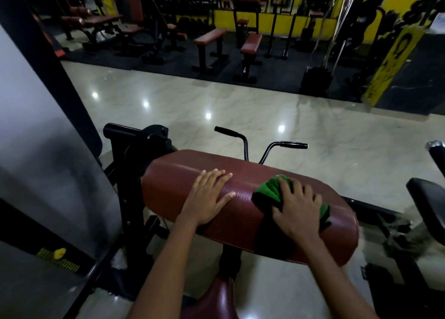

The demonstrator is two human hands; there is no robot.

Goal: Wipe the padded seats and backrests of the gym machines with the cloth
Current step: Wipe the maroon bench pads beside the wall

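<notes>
Pressing ribbed green cloth (271,189) on rounded glossy maroon pad (183,174), right hand (298,206)

Maroon padded pad (183,188), glossy, is seen lying near-centre, tilted down rightward. Green-and-black cloth (269,191) is bunched flat on its right half.

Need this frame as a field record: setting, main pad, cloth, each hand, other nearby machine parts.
setting: gym, glossy tiled floor, benches on dark mats behind
main pad: maroon padded rest, wide, on a black frame
cloth: green and black cloth, on right part of the pad
left hand: flat on the pad, fingers straight, no cloth
right hand: pressing the cloth onto the pad, fingers spread
handles: two black grip bars beyond the pad
seat: maroon seat below, partly visible
</notes>
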